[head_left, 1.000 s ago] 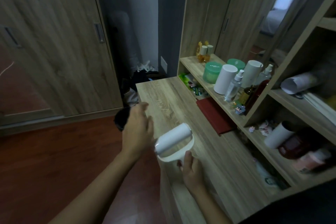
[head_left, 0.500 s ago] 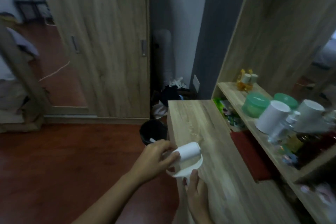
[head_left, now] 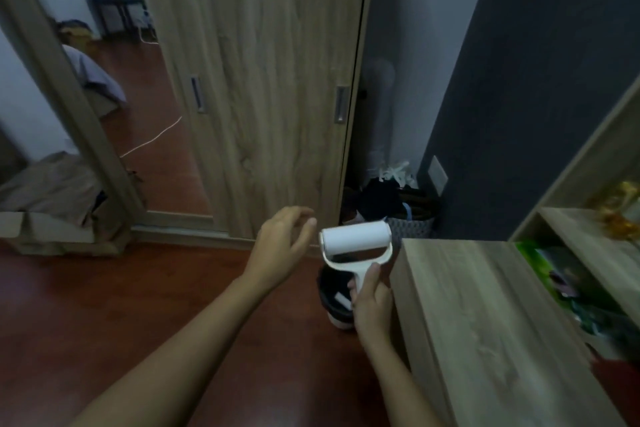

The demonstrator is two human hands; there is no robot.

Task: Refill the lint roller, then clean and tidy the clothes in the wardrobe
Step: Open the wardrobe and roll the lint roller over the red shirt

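My right hand point(head_left: 370, 302) grips the handle of a white lint roller point(head_left: 355, 240), held upright with its white roll on top, over the floor left of the desk. My left hand point(head_left: 282, 246) hovers just left of the roll with relaxed fingers, not touching it. The wooden wardrobe point(head_left: 263, 80) stands ahead with its sliding doors closed; two recessed handles show on the doors.
A black bin point(head_left: 334, 302) sits on the red floor under the roller. The wooden desk point(head_left: 485, 315) is at right, with shelves point(head_left: 588, 236) beyond. A bag of dark clothes point(head_left: 398, 204) lies in the corner. A tall mirror point(head_left: 83, 97) leans at left.
The view has swung left toward the wardrobe. The roller moved off the desk to over the bin. My left hand let go of the roll and drew away to the left.
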